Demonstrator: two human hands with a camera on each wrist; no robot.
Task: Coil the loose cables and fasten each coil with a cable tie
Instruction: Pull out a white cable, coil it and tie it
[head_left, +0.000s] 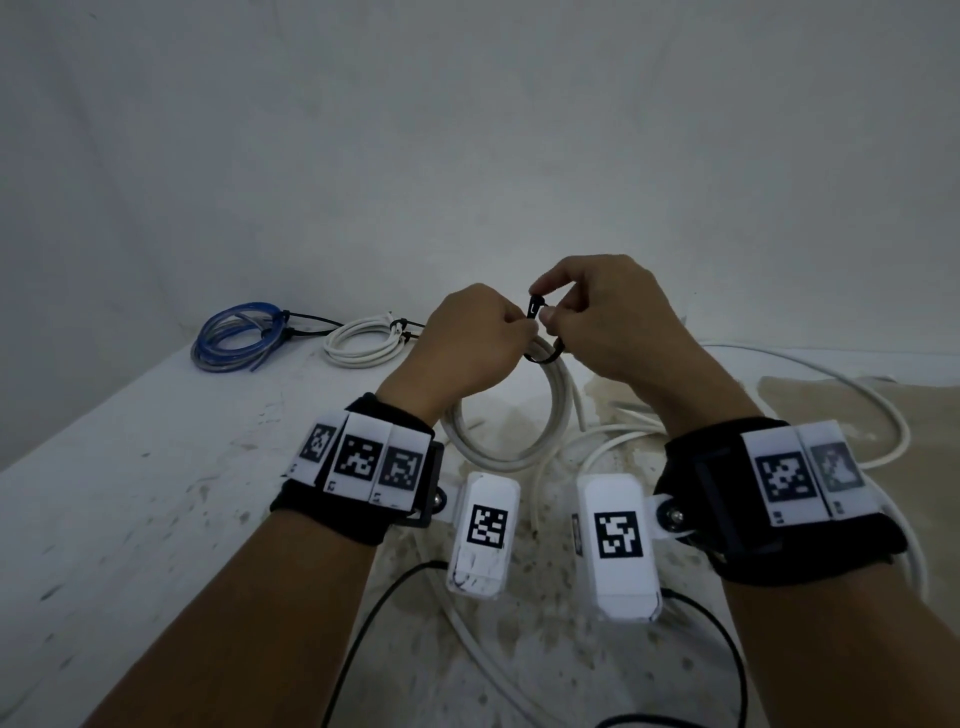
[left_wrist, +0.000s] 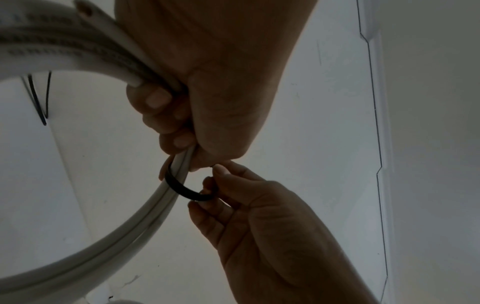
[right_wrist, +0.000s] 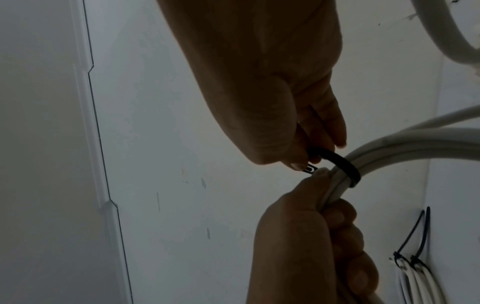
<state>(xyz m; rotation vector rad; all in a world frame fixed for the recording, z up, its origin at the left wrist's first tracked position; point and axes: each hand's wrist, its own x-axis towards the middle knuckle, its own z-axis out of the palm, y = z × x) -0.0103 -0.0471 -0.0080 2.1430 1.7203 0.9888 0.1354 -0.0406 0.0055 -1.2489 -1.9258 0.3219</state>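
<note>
A coil of thick white cable (head_left: 498, 436) is held upright over the table. My left hand (head_left: 522, 330) grips the top of the coil, fingers curled round its strands (left_wrist: 153, 98). A black cable tie (head_left: 535, 307) loops around the strands (left_wrist: 182, 190) just beside that hand. My right hand (head_left: 540, 299) pinches the tie's two ends together between thumb and fingers above the coil. In the right wrist view the tie (right_wrist: 340, 164) wraps the white coil (right_wrist: 415, 148), and its head (right_wrist: 387, 169) sits at the right thumb tip.
A tied blue coil (head_left: 236, 338) and a tied white coil (head_left: 363, 345) lie at the back left by the wall. Loose white cable (head_left: 883, 415) sprawls over the worn table (head_left: 130, 493) on the right. Thin black leads (head_left: 363, 623) run from the wrist cameras.
</note>
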